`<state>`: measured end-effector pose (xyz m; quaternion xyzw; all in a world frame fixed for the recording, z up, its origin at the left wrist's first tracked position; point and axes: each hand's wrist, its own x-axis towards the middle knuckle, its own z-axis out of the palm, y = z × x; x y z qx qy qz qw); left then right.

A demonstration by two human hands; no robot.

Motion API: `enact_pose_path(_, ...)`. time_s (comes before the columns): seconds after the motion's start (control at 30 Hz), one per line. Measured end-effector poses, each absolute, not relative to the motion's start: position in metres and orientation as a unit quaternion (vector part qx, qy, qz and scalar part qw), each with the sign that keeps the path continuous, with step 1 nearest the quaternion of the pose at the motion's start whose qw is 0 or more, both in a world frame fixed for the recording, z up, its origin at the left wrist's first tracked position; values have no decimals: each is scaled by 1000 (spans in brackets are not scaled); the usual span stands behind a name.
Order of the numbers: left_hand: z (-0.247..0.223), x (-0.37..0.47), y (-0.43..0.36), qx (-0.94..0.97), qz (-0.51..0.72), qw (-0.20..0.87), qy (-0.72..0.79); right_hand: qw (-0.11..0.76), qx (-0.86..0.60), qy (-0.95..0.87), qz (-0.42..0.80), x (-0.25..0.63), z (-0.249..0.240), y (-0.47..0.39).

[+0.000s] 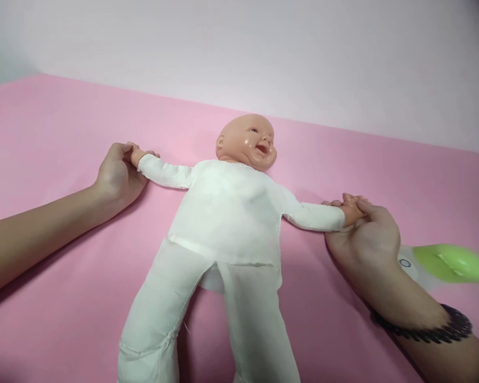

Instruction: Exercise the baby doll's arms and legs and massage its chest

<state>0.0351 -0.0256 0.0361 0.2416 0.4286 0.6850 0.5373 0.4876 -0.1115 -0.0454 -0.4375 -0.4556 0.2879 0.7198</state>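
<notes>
A baby doll point(231, 213) with a bald plastic head and a white cloth body lies on its back, arms stretched out to both sides. Its head is turned toward the right, mouth open. On the left, my left hand point(120, 175) grips the doll's small plastic hand, thumb on top and fingers underneath. My right hand point(365, 234) holds the doll's other hand the same way, palm up beneath the wrist. The doll's feet lie outside the lower edge of the view.
The doll rests on a pink surface point(64, 276) that meets a pale wall point(263, 53) at the back. Beside my right wrist lies a green and white object point(453, 263), partly hidden and blurred. A black coiled band point(435, 327) circles my right wrist.
</notes>
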Motion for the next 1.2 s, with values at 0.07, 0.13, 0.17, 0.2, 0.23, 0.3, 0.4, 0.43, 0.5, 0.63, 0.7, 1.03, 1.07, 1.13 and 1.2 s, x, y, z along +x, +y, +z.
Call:
enact_pose_path(0.07,37,35,-26,243,677,538,440,717,-440,-456,289,482,-41,-113)
enact_pose_path(0.13,38,36,-27,255,667,537,449,734,-450,-410,300,477,-37,-114)
enact_pose_path(0.17,38,37,-27,257,663,536,455,744,-455,-383,306,475,-36,-115)
enact_pose_path(0.2,39,37,-27,257,659,534,462,751,-456,-364,310,475,-36,-115)
enact_pose_path(0.23,39,38,-27,255,656,533,469,752,-454,-360,314,476,-38,-114)
enact_pose_path(0.3,39,39,-28,251,654,531,477,741,-440,-399,313,481,-43,-113)
enact_pose_path(0.4,40,39,-27,250,653,531,479,718,-421,-465,301,485,-46,-111)
enact_pose_path(0.43,40,39,-27,247,654,530,480,720,-423,-458,304,483,-45,-111)
enact_pose_path(0.5,40,39,-27,240,657,531,478,746,-440,-384,321,471,-35,-113)
enact_pose_path(0.63,40,37,-25,237,659,538,469,798,-480,-150,332,433,-1,-118)
enact_pose_path(0.7,40,37,-24,241,656,541,468,797,-481,-108,348,421,12,-121)
enact_pose_path(1.03,40,37,-24,242,641,530,500,789,-497,-48,358,407,28,-122)
enact_pose_path(1.07,40,37,-24,242,642,530,499,790,-493,-48,361,408,28,-122)
enact_pose_path(1.13,40,36,-24,242,646,531,492,789,-484,-57,374,411,24,-122)
enact_pose_path(1.2,40,36,-23,245,649,536,482,791,-468,-89,384,416,19,-123)
